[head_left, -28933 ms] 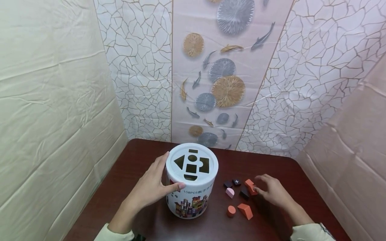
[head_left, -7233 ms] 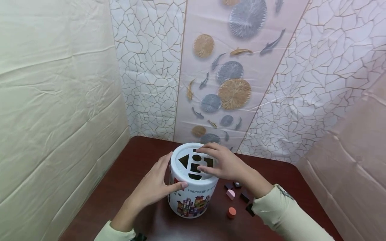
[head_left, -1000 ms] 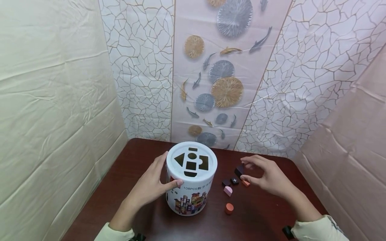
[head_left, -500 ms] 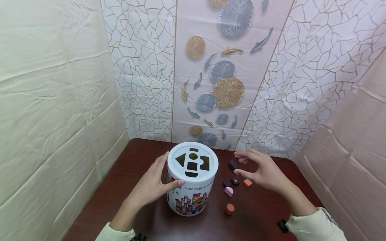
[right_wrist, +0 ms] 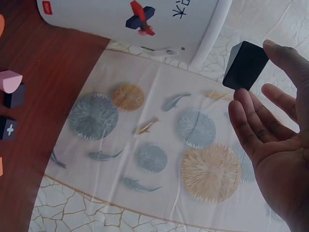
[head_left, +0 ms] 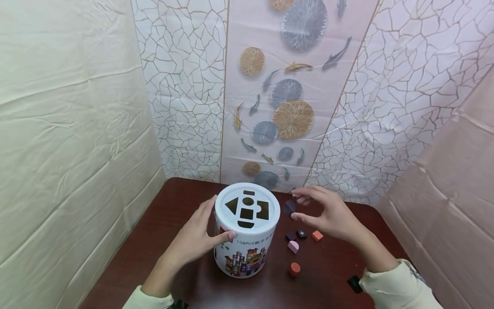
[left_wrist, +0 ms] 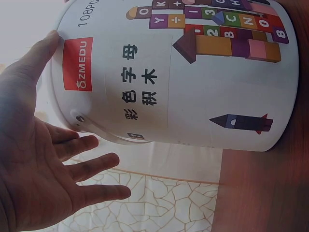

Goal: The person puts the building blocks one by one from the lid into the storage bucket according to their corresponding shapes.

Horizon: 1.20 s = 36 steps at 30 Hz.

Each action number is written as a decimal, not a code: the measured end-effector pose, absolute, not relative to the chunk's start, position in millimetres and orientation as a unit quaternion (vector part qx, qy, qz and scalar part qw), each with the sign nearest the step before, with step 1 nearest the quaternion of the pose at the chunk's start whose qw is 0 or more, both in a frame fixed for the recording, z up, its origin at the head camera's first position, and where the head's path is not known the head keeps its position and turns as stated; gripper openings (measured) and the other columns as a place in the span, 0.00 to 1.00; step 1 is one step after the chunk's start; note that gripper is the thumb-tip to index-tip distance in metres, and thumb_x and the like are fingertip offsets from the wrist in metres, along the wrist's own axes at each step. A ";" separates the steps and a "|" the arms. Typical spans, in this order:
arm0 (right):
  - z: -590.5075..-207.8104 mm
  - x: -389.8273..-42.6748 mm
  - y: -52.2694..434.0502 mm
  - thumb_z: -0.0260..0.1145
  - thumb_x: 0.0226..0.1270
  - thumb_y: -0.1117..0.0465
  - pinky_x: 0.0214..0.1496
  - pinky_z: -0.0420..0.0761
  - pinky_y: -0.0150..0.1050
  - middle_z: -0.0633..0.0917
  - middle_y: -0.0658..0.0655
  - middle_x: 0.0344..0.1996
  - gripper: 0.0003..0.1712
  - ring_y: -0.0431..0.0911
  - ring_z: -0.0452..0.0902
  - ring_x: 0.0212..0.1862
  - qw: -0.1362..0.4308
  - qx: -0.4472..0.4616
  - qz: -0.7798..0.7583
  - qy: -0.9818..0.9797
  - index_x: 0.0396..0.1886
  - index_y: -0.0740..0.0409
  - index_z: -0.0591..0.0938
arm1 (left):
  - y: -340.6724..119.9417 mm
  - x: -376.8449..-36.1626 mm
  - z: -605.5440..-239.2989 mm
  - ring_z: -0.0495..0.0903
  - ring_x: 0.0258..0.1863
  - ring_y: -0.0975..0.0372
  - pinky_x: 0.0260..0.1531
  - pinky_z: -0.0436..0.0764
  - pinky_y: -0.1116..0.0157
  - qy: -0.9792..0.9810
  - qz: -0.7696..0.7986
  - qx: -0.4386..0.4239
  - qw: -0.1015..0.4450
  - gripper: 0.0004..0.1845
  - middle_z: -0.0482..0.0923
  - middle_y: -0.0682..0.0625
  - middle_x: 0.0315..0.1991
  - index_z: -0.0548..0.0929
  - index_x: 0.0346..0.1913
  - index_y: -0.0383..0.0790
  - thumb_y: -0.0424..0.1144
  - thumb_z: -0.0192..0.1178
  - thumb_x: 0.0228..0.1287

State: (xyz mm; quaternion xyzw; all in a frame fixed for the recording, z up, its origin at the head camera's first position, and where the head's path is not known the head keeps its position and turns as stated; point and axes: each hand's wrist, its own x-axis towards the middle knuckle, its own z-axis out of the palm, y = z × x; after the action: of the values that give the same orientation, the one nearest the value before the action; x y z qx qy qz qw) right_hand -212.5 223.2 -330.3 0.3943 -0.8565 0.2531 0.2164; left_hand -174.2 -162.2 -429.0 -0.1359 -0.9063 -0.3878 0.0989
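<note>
A white toy-block bucket [head_left: 247,246] stands upright on the table, with variously shaped holes cut through its lid [head_left: 266,225]. My left hand [head_left: 194,238] rests against its left side, thumb at the front below the rim; in the left wrist view the other visible fingers reach out straight. My right hand [head_left: 335,214] pinches a black block [right_wrist: 245,65] between thumb and fingertips. This block looks wedge-shaped and hangs in the air just right of the bucket, apart from it. In the right wrist view its dark rectangular face shows.
Right of the bucket lie a pink half-round block [head_left: 293,246], a dark block [head_left: 290,236], a black block with a plus sign [head_left: 302,234], an orange block [head_left: 317,235] and an orange cylinder [head_left: 294,269]. Patterned cloth hangs behind the table [head_left: 328,274].
Fewer loose blocks lie on the table than in the oldest frame. Over the last second my right hand has carried the black block left toward the bucket. My left hand stays at the bucket.
</note>
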 end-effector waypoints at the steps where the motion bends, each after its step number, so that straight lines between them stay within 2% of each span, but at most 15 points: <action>1: -329.8 -212.2 221.8 0.89 0.59 0.60 0.52 0.89 0.35 0.91 0.46 0.51 0.34 0.40 0.90 0.48 0.214 0.393 0.253 -0.858 0.65 0.47 0.88 | -162.2 -174.2 -429.2 0.63 0.87 0.48 0.77 0.73 0.32 -0.906 -0.388 -0.136 0.098 0.67 0.59 0.49 0.88 0.50 0.91 0.63 0.84 0.69 0.55; 8: -325.9 -211.4 210.6 0.89 0.60 0.58 0.52 0.90 0.39 0.91 0.45 0.51 0.34 0.37 0.89 0.49 0.211 0.386 0.257 -0.861 0.66 0.45 0.87 | -162.2 -174.6 -430.1 0.63 0.87 0.48 0.77 0.72 0.32 -0.906 -0.386 -0.138 0.102 0.67 0.59 0.48 0.88 0.50 0.91 0.62 0.84 0.69 0.55; 14: -325.2 -213.6 200.0 0.89 0.60 0.58 0.55 0.90 0.35 0.91 0.47 0.52 0.34 0.41 0.90 0.49 0.208 0.393 0.267 -0.855 0.66 0.47 0.87 | -162.1 -174.3 -430.1 0.64 0.86 0.48 0.77 0.73 0.33 -0.907 -0.386 -0.136 0.102 0.67 0.60 0.48 0.88 0.51 0.91 0.61 0.84 0.69 0.55; 17: -325.9 -215.4 195.1 0.89 0.60 0.58 0.54 0.90 0.36 0.91 0.48 0.51 0.34 0.41 0.90 0.49 0.207 0.399 0.274 -0.850 0.66 0.48 0.87 | -162.2 -174.2 -430.3 0.65 0.86 0.48 0.77 0.73 0.32 -0.907 -0.387 -0.133 0.098 0.67 0.61 0.48 0.87 0.51 0.91 0.61 0.84 0.69 0.55; 21: -326.8 -218.0 188.6 0.89 0.59 0.59 0.53 0.92 0.42 0.91 0.51 0.53 0.34 0.39 0.90 0.49 0.206 0.408 0.284 -0.843 0.65 0.50 0.88 | -162.4 -174.5 -430.2 0.66 0.86 0.48 0.77 0.73 0.32 -0.909 -0.386 -0.128 0.093 0.67 0.61 0.49 0.87 0.51 0.91 0.63 0.85 0.68 0.55; 24: -327.9 -220.1 183.5 0.89 0.59 0.60 0.53 0.93 0.44 0.90 0.53 0.53 0.33 0.43 0.91 0.48 0.205 0.415 0.291 -0.837 0.65 0.50 0.88 | -162.2 -174.9 -430.3 0.66 0.85 0.48 0.77 0.73 0.32 -0.910 -0.386 -0.124 0.090 0.67 0.61 0.49 0.87 0.50 0.91 0.64 0.85 0.68 0.54; 29: -328.1 -221.8 174.3 0.88 0.60 0.60 0.53 0.93 0.43 0.90 0.53 0.52 0.32 0.50 0.92 0.48 0.195 0.419 0.302 -0.834 0.64 0.52 0.88 | -161.9 -175.3 -430.4 0.67 0.85 0.49 0.76 0.74 0.32 -0.911 -0.385 -0.121 0.087 0.67 0.61 0.49 0.87 0.50 0.91 0.64 0.86 0.67 0.54; 36: -327.3 -225.3 160.5 0.87 0.63 0.59 0.55 0.92 0.43 0.89 0.52 0.51 0.31 0.47 0.90 0.50 0.180 0.424 0.303 -0.834 0.65 0.54 0.87 | -161.8 -174.8 -430.7 0.67 0.84 0.49 0.76 0.74 0.32 -0.908 -0.389 -0.128 0.090 0.66 0.62 0.49 0.86 0.51 0.91 0.63 0.84 0.68 0.56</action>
State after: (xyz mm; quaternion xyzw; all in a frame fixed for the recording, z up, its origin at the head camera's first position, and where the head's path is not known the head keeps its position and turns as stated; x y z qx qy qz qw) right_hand -225.3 160.5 -327.3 0.4243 -0.8339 0.3034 0.1802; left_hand -174.8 -161.8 -430.7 -0.1278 -0.9079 -0.3891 0.0895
